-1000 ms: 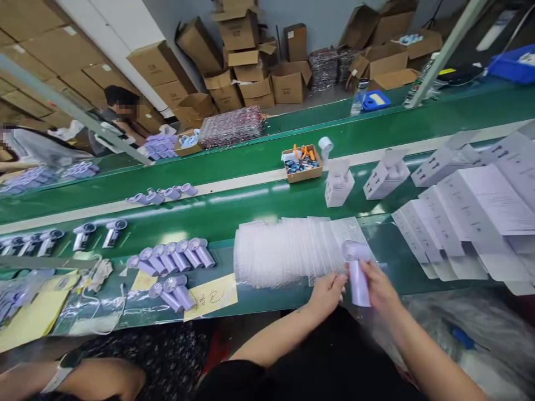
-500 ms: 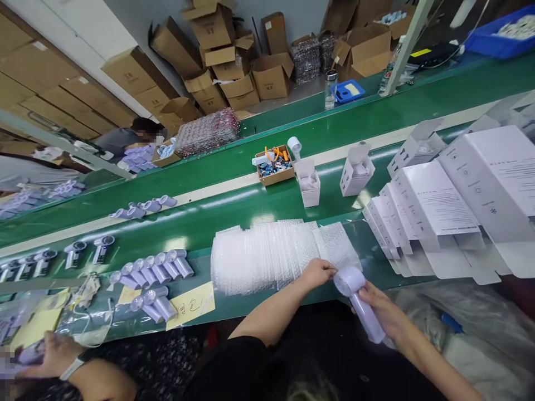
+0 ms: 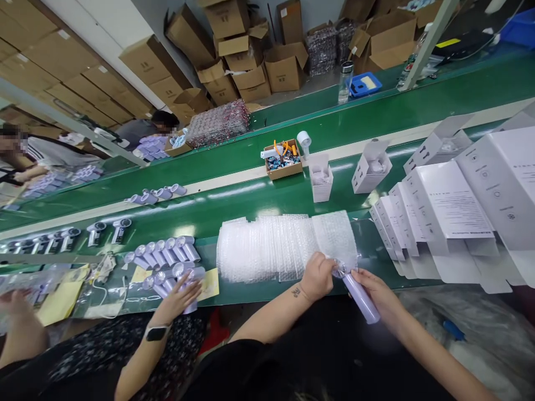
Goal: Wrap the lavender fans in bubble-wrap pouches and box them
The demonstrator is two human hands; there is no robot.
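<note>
A lilac handheld fan (image 3: 360, 299), shaped like a small hair dryer, is tilted in front of me, its handle pointing down to the right. My left hand (image 3: 318, 277) is closed at the fan's round head, fingers pinched on its edge. My right hand (image 3: 373, 285) grips the fan near the neck, thumb and fingers against its side. Just beyond both hands lies an overlapping row of bubble-wrap bags (image 3: 267, 250), the closest one partly behind my left hand.
A co-worker's hand (image 3: 184, 298) with a watch rests on a fan beside rows of lilac fans (image 3: 163, 253). White boxes (image 3: 449, 203) stand at right. On the green belt (image 3: 234, 203) are a carton of small parts (image 3: 284, 167) and open white boxes (image 3: 321, 181).
My left hand has moved onto the fan's head, and the fan has turned in my hands. A co-worker's hand has come in at the left with another fan beside the group. The view has shifted slightly.
</note>
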